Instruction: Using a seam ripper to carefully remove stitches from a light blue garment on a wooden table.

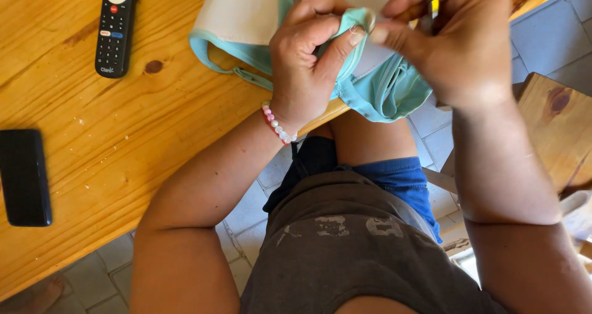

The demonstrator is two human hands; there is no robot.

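A turquoise and white garment (246,18) lies on the wooden table (92,135) and hangs over its edge. My left hand (305,61), with a pink and white bead bracelet at the wrist, pinches a fold of the turquoise fabric near its edge. My right hand (456,40) meets it from the right, fingertips on the same fold, and holds a thin metal tool with a yellow part (431,3) between its fingers. What kind of tool it is cannot be made out.
A black remote control (115,27) lies at the table's far left. A black phone (24,177) rests near the left edge. A wooden seat (558,123) stands to the right, and grey floor tiles (444,141) show below.
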